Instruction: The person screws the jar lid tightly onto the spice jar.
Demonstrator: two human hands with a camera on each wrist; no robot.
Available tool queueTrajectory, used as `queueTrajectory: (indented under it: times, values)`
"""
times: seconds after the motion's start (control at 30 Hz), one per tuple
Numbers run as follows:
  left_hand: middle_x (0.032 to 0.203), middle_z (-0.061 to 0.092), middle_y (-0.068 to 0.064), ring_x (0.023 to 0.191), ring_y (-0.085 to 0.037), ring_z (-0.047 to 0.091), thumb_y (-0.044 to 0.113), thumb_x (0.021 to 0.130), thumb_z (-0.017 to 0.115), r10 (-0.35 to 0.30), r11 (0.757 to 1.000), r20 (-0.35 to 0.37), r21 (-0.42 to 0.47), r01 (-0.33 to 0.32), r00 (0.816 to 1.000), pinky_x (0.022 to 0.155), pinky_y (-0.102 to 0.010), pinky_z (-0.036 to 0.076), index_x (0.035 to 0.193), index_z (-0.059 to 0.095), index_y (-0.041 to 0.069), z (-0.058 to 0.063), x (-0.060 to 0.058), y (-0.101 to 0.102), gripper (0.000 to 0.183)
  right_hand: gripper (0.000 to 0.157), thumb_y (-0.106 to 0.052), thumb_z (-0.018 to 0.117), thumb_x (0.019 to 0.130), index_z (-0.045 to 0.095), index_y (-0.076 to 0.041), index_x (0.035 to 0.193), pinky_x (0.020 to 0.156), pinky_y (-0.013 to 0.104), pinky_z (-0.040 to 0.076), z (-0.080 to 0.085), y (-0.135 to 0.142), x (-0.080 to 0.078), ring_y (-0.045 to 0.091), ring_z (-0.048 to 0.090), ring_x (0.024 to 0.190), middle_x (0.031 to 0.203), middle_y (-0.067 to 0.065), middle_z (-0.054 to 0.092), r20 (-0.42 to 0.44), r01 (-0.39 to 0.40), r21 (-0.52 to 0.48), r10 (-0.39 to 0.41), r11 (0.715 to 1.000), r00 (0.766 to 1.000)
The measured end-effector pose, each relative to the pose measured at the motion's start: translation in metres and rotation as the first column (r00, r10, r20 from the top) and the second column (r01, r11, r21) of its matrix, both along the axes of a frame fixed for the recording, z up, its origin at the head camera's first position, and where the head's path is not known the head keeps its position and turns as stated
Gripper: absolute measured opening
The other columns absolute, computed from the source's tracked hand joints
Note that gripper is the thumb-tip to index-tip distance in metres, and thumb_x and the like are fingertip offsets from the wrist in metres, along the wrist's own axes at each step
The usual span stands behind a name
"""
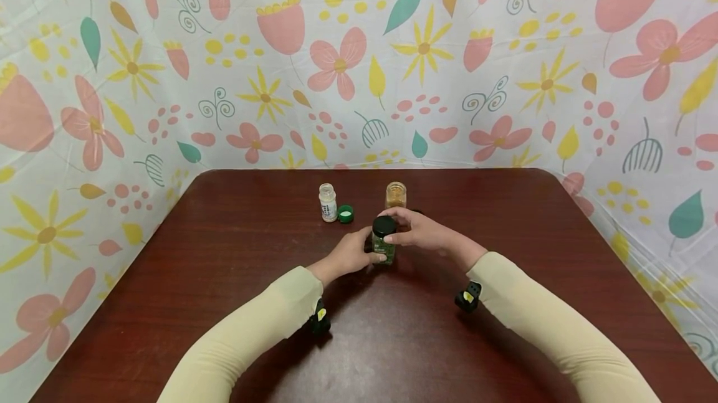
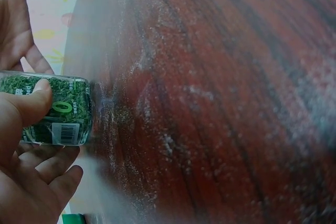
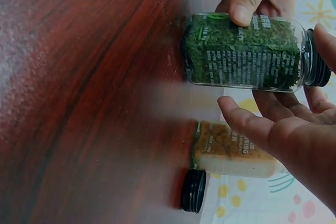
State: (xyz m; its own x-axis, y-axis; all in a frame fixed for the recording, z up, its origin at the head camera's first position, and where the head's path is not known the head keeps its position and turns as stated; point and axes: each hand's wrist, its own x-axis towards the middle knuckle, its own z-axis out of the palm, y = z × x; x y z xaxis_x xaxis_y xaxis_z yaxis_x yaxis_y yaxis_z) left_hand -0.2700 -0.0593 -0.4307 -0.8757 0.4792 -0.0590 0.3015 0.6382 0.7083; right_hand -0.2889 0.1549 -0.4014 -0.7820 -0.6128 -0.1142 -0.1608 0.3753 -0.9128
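Within left grip (image 1: 351, 252), herb jar (image 3: 247, 59)

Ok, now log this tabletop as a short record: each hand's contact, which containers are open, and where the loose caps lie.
Left hand: grips the green-herb jar by its body
Right hand: holds the black lid
Jar state: upright, lid on
Open containers: white-labelled bottle, orange seasoning jar
Loose caps: green cap beside the bottle; black cap beside the orange jar
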Motion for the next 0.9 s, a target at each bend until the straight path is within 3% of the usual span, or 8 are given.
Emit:
queueTrajectory:
  times: [0.4, 0.63, 0.9]
  values:
    - [0.131, 0.068, -0.018, 0.112, -0.029, 0.069, 0.024, 0.097, 0.073, 0.010, 1.000, 0.013, 0.002, -0.010, 1.000, 0.099, -0.047, 0.054, 0.150, 0.046, 0.002, -0.0002, 0.0002, -0.0001, 0.064, 0.054, -0.017, 0.065, 0.102, 0.041, -0.001, 0.147, 0.095, 0.045, 0.055, -0.0014, -0.0050, 0.0067, 0.031, 0.060, 0.121, 0.140, 0.026, 0.056, -0.040, 0.052, 0.002, -0.051, 0.999, 0.998]
    - [0.132, 0.067, -0.018, 0.111, -0.029, 0.069, 0.025, 0.098, 0.072, 0.017, 1.000, 0.024, -0.002, -0.017, 1.000, 0.097, -0.047, 0.055, 0.151, 0.045, 0.002, -0.0007, 0.0002, 0.0001, 0.064, 0.050, -0.015, 0.065, 0.102, 0.043, 0.002, 0.143, 0.091, 0.031, 0.053, -0.0040, -0.0072, 0.0083, 0.029, 0.061, 0.119, 0.134, 0.026, 0.060, -0.107, 0.053, -0.009, -0.054, 0.999, 0.993]
    - [0.135, 0.066, -0.018, 0.118, -0.031, 0.067, 0.025, 0.097, 0.073, 0.014, 1.000, 0.022, 0.003, -0.014, 1.000, 0.102, -0.049, 0.054, 0.151, 0.046, 0.002, -0.0021, -0.0006, 0.0001, 0.064, 0.053, -0.015, 0.067, 0.100, 0.042, 0.002, 0.144, 0.093, 0.031, 0.053, -0.0051, -0.0063, 0.0074, 0.032, 0.060, 0.123, 0.136, 0.027, 0.058, -0.108, 0.043, -0.022, -0.045, 0.999, 0.993]
